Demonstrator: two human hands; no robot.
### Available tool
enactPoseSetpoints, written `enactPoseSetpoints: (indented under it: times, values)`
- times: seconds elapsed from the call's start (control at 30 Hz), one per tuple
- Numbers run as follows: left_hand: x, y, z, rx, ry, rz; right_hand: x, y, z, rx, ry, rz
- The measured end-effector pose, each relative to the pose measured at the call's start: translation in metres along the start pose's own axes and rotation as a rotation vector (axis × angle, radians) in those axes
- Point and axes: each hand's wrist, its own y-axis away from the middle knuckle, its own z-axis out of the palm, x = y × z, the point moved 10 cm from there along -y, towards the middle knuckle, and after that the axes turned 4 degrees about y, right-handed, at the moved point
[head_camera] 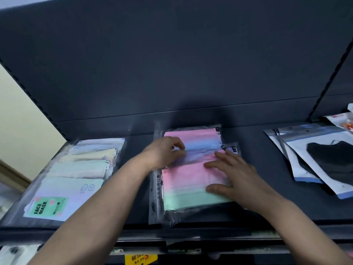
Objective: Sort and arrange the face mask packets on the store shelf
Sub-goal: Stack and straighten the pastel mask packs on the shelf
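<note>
A stack of clear packets with pink, blue and green gradient masks lies in the middle of the dark shelf. My left hand pinches the left edge of an upper packet in that stack. My right hand lies flat with spread fingers on the front packet's right side. To the left lies a pile of pastel packets, the front one bearing a green FACE MASK label. On the right are overlapping packets of black masks in white-and-blue sleeves.
The shelf's dark back panel rises behind the packets. An orange-and-white packet sits at the far right. A yellow price tag hangs on the shelf's front rail. A cream wall lies to the left.
</note>
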Motion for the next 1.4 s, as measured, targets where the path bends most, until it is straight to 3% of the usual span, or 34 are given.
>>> enactPoseSetpoints:
  times: [0.07,0.43,0.57,0.7,0.9,1.07,1.3,1.4]
  values:
    - [-0.006,-0.011,-0.009,0.092,-0.073,-0.076,0.003,0.004,0.001,-0.018,-0.009,0.019]
    - [0.005,-0.029,0.025,-0.054,-0.079,-0.107,0.018,0.021,-0.005,0.01,0.091,0.119]
    - [0.006,-0.033,-0.013,0.125,-0.321,-0.147,0.011,0.018,0.002,-0.023,0.018,0.099]
    - [0.004,-0.044,-0.017,0.198,-0.503,-0.141,0.001,0.008,0.004,0.002,0.037,0.101]
    - [-0.005,-0.039,-0.027,0.27,-0.299,-0.114,0.0,-0.001,0.006,0.032,0.064,0.138]
    - [-0.005,-0.007,-0.005,-0.016,-0.21,-0.062,-0.008,-0.001,0.003,0.112,0.163,0.092]
    - [-0.007,-0.017,0.01,-0.13,-0.269,-0.117,-0.025,0.014,0.01,0.21,0.187,0.002]
    - [0.012,-0.027,0.001,-0.016,-0.393,-0.021,-0.023,0.017,0.018,0.141,0.129,-0.027]
